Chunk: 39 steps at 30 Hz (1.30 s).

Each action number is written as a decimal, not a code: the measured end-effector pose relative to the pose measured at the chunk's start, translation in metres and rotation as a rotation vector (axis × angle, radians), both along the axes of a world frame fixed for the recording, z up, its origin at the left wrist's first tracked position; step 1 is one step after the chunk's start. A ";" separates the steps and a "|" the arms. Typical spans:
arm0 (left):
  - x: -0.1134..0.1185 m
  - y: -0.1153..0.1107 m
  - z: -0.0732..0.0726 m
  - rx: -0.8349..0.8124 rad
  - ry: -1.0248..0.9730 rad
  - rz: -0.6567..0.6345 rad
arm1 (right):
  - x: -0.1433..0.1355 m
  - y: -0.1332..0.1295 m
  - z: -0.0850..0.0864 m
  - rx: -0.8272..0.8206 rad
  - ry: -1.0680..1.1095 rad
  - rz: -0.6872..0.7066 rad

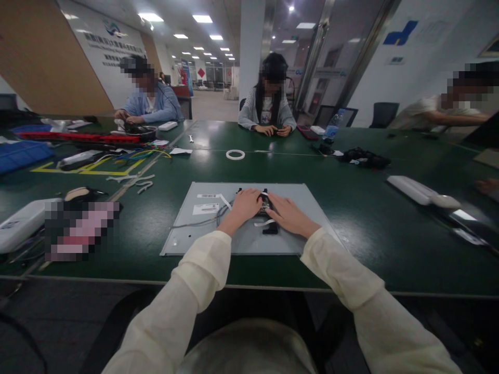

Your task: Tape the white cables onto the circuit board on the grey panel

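Observation:
A light grey flat panel lies on the table in front of me. On its middle sits a small circuit board with black parts around it, partly covered by my hands. My left hand lies over the board's left side, fingers stretched out and close together. From the right, my right hand reaches the board with fingers extended and thumb apart. Grey cables run left from the board. Strips of white tape stick up beside it, and a black piece is just below. What lies under my fingers is hidden.
A roll of white tape lies beyond the panel. To the left are a blue basket, coloured wires and white plastic pieces. A white elongated device lies at right. Several people sit around the green table.

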<state>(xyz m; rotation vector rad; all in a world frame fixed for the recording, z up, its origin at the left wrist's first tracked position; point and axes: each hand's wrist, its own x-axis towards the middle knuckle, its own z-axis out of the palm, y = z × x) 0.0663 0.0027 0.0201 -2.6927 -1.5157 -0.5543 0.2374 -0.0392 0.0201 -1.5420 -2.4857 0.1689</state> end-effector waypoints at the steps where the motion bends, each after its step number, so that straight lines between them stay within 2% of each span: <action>1: 0.000 0.000 0.000 0.001 0.002 0.000 | 0.000 -0.001 0.000 -0.023 -0.003 -0.010; 8: -0.001 0.001 -0.001 0.005 0.013 0.003 | 0.003 0.000 0.000 -0.111 0.058 -0.032; 24: -0.001 0.002 -0.003 0.030 0.038 -0.049 | 0.004 -0.002 -0.002 -0.054 0.000 -0.002; 29: -0.001 0.001 -0.003 0.020 0.028 -0.043 | 0.005 0.000 -0.003 -0.057 0.046 -0.007; 32: -0.001 -0.003 0.002 0.017 0.007 -0.027 | 0.005 0.001 -0.001 0.017 0.136 -0.023; 35: -0.004 -0.009 0.015 0.060 -0.028 0.011 | -0.002 -0.004 0.009 0.151 0.198 0.088; 39: -0.020 -0.013 0.037 0.180 -0.057 0.073 | -0.025 -0.025 0.025 0.229 0.155 0.411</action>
